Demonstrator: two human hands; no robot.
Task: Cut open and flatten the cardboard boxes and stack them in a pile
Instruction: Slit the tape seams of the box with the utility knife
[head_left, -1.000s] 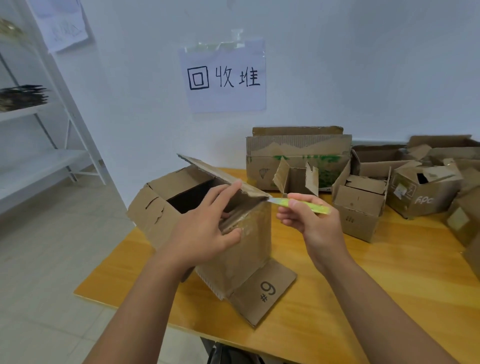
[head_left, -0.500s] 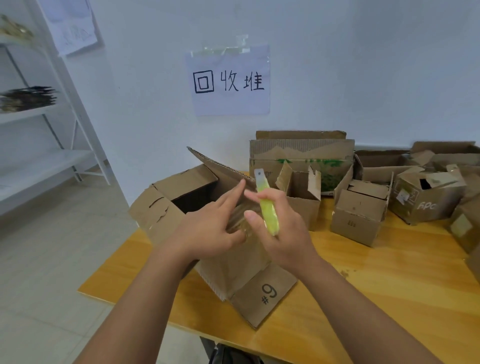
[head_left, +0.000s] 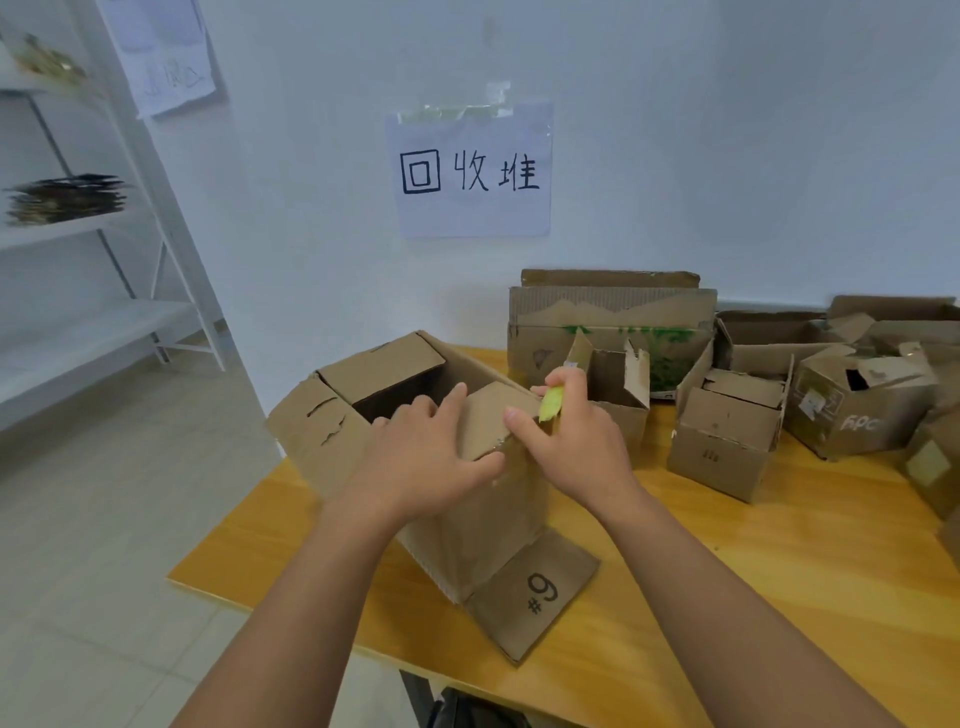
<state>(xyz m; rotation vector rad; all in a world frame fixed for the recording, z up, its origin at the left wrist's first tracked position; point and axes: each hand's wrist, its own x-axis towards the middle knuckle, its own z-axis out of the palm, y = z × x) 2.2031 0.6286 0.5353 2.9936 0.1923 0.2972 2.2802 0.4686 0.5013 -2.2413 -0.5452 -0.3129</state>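
Observation:
A brown cardboard box stands open on the wooden table, with a bottom flap marked "#9" lying flat toward me. My left hand presses a top flap down, fingers spread over it and thumb at the flap's near edge. My right hand grips a yellow-green utility knife just right of that flap, at the box's upper right corner. The blade tip is hidden by my fingers.
Several more cardboard boxes crowd the back and right of the table, a large one against the wall. A paper sign hangs above. White shelving stands at the left. Tiled floor lies left of the table edge.
The top flap has been folded down from raised to nearly flat under my left hand. My right hand brought the knife from the right side to the box's upper corner.

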